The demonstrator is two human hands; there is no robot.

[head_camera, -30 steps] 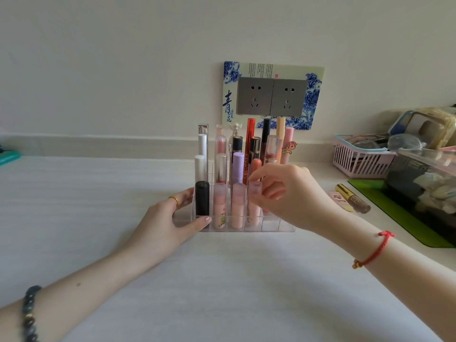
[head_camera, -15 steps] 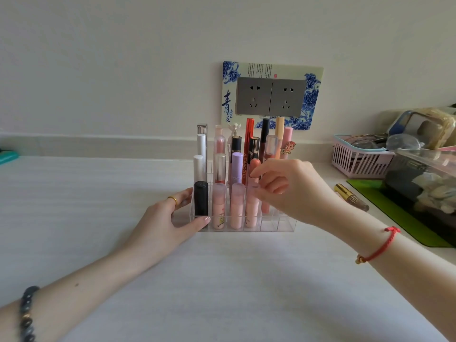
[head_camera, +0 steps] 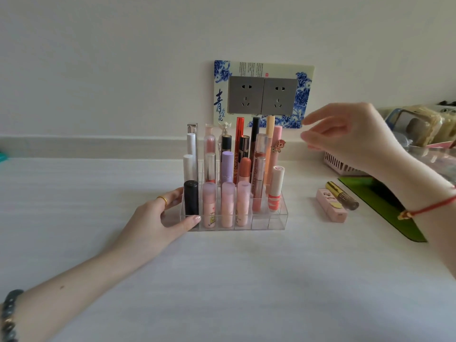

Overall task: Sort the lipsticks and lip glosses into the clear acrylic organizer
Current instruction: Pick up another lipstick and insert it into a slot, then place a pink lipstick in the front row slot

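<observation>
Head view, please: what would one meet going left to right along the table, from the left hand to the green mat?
Left hand holding the organizer, black lipstick, three pink tubes, pink box, green mat.

two front-right organizer cells free, tall tubes behind

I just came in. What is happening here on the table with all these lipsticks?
A person is filling a clear acrylic organizer with lipsticks and lip glosses. The left hand holds the organizer at its front left corner. The right hand hovers empty, fingers relaxed, up to the right of it. Most compartments are full; two at the front right are empty. A pink lipstick and a gold-capped tube lie on the table to the right, not yet sorted.
</observation>
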